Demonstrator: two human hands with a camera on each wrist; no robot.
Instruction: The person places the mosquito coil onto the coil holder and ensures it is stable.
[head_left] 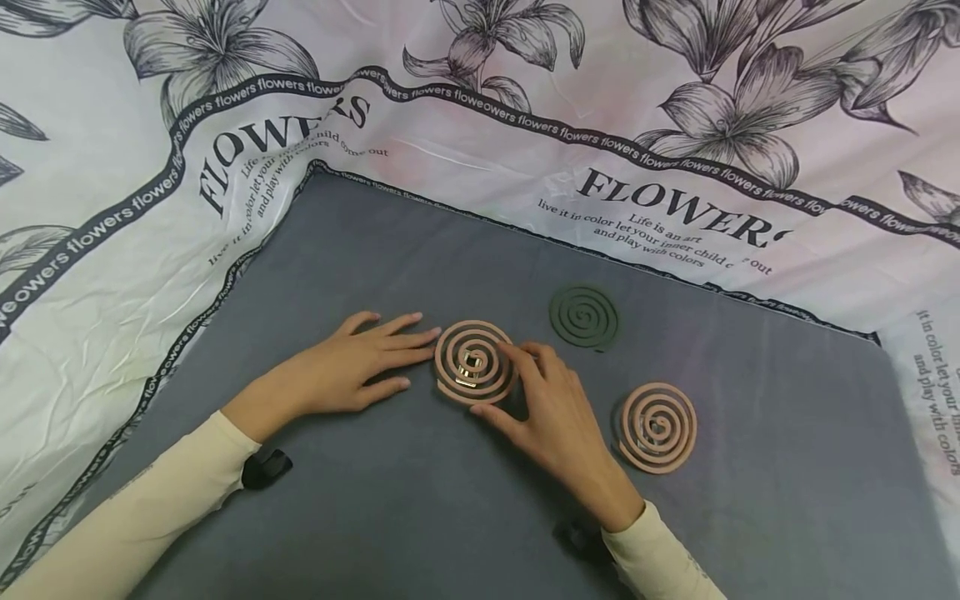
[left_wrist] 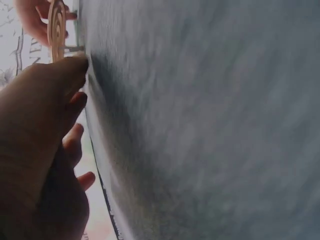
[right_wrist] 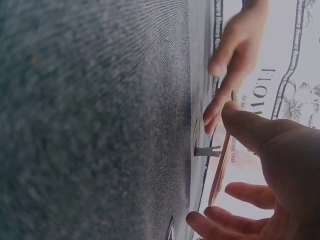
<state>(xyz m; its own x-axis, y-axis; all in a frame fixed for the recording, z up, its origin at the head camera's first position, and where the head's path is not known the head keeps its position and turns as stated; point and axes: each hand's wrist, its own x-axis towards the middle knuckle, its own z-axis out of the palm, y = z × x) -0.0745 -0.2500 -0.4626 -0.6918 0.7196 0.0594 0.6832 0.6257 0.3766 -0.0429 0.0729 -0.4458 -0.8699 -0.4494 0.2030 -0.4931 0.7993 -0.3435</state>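
Observation:
A brown mosquito coil lies level on a small metal stand, slightly above the grey cloth. My right hand holds this coil by its edge, thumb at the near side and fingers at the right. In the right wrist view the coil appears edge-on between thumb and fingers. My left hand rests on the cloth with fingers spread, its fingertips at the coil's left edge; whether they touch it I cannot tell. The left wrist view shows the same coil beyond the left hand.
A second brown coil sits to the right of my right hand, with shiny metal glinting through its rings. Farther back lies a dark green coil. White flower-printed cloth borders the grey surface at the back and sides.

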